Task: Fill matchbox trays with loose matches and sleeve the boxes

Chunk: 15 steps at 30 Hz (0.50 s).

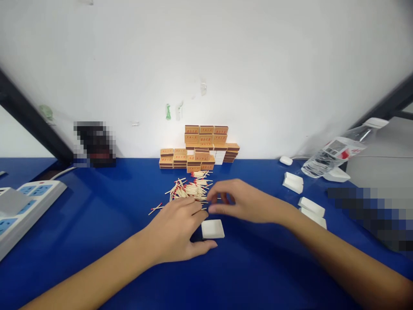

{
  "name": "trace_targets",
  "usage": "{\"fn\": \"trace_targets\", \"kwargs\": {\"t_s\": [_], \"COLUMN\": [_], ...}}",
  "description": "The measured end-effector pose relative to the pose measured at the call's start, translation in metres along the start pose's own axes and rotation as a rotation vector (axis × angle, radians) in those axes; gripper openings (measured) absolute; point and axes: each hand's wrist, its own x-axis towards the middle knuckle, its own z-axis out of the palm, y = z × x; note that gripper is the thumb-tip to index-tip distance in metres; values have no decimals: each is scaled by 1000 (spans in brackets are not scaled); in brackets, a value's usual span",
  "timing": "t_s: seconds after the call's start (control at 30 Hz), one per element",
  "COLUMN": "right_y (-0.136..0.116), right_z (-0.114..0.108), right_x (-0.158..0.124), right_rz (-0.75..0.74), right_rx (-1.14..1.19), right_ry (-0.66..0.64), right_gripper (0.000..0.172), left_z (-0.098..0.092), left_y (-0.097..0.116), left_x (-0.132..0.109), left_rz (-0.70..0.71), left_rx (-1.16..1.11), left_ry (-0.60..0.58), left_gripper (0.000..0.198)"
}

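A small white matchbox tray (213, 229) lies on the blue tabletop between my hands. My left hand (180, 230) is open at its left side, thumb in front and fingers behind it; whether it touches the tray I cannot tell. Just behind the tray, my right hand (237, 200) is open, with fingers curled and a small gap between thumb and forefinger. Nothing shows plainly in that gap. Beyond my hands is a loose heap of red-tipped matches (193, 188), partly hidden by my fingers.
Orange matchboxes (205, 138) are stacked against the white wall. White trays (293, 182) lie on the right, near a tilted clear water bottle (335, 153) and a small white case (285, 160). A white power strip (53, 191) lies at the left.
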Motion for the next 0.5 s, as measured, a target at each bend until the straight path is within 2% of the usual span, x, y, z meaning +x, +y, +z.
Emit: {"fn": "trace_targets", "kwargs": {"t_s": [0.1, 0.17, 0.27, 0.5], "right_y": [3, -1, -9, -11], "right_z": [-4, -1, 6, 6], "right_x": [35, 58, 81, 88], "right_rz": [25, 67, 108, 106], "right_rx": [-172, -303, -386, -490], "right_ry": [113, 61, 1, -52], "right_gripper": [20, 24, 16, 7], "left_z": [3, 3, 3, 4], "left_y": [0, 0, -1, -4], "left_x": [-1, -2, -1, -2], "left_rz": [-10, -11, 3, 36], "left_rx": [37, 52, 67, 106], "left_ry": [-5, -15, -35, -23], "left_gripper": [36, 32, 30, 31]}}
